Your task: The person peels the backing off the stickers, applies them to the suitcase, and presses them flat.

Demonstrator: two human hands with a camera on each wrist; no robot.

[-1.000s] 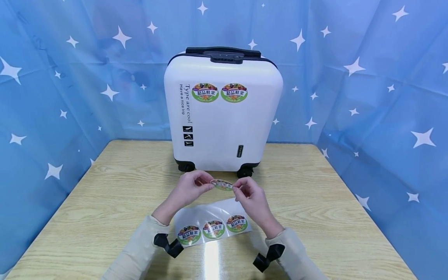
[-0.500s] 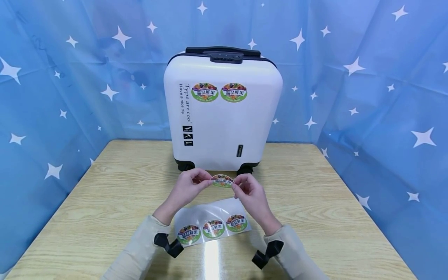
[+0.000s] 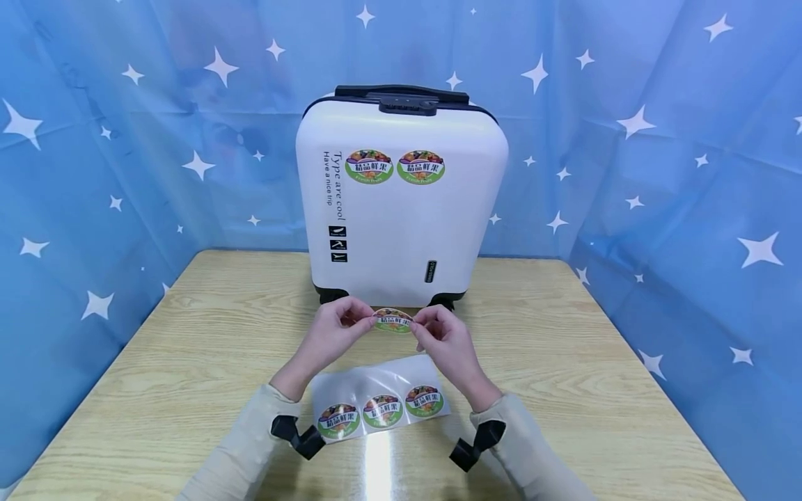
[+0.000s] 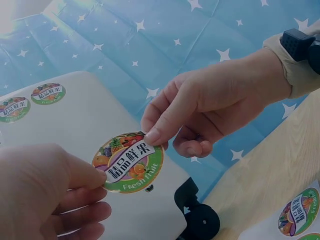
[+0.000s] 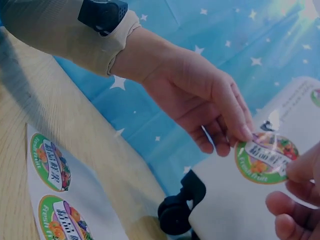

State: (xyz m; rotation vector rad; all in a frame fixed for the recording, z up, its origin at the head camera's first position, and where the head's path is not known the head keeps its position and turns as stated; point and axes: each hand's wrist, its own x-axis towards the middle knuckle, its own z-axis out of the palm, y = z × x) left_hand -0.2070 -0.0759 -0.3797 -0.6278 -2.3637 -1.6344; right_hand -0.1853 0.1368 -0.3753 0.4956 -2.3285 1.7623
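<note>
Between both hands is an oval fruit sticker (image 3: pixel 392 321), its printed face up and toward the head camera. My left hand (image 3: pixel 335 332) pinches its left edge between thumb and finger, and my right hand (image 3: pixel 446 339) pinches the right edge. In the left wrist view the sticker (image 4: pixel 131 162) shows fruit, a white banner and a green "Fresh Fruit" band. Just beyond the hands stands a white suitcase (image 3: pixel 401 223) with two matching stickers side by side on its upper front. The held sticker is apart from the suitcase.
A backing sheet (image 3: pixel 388 376) with several stickers along its near edge lies on the wooden table (image 3: pixel 564 362), below the hands. Black wheels (image 5: pixel 175 215) carry the suitcase. A blue star-patterned curtain (image 3: pixel 125 174) surrounds the table at the back and sides.
Both hands have risen slightly in the head view, toward the suitcase, carrying the sticker. The sticker has tilted to show more of its printed face. The backing sheet stays put.
</note>
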